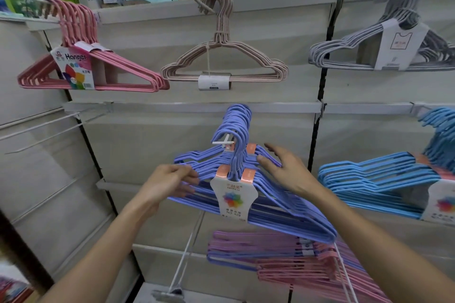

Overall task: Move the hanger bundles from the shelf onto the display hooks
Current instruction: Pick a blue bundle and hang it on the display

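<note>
- The purple bundle (248,187) hangs in the middle of the wall, its hooks looped over a white hook (222,142) that sticks out toward the camera.
- The left hand (170,184) grips the bundle's left shoulder — fingers curled round the purple wires.
- The right hand (285,167) lies on the right shoulder with fingers fairly straight and spread, fingertips touching the wires; it does not wrap them.
- A white label (232,198) with a coloured flower print hangs at the bundle's front, between the two hands.
- Below, a pink-and-purple bundle (283,256) hangs lower on the wall, just under the purple one.
- To the right, a blue bundle (374,182) hangs on its own hook, near the right hand but apart from it.
- On the top row — a pink bundle (93,66) at left, a beige bundle (224,61) in the centre, a grey bundle (384,47) at right.
- Bare white prongs (41,128) jut from the left panel.
</note>
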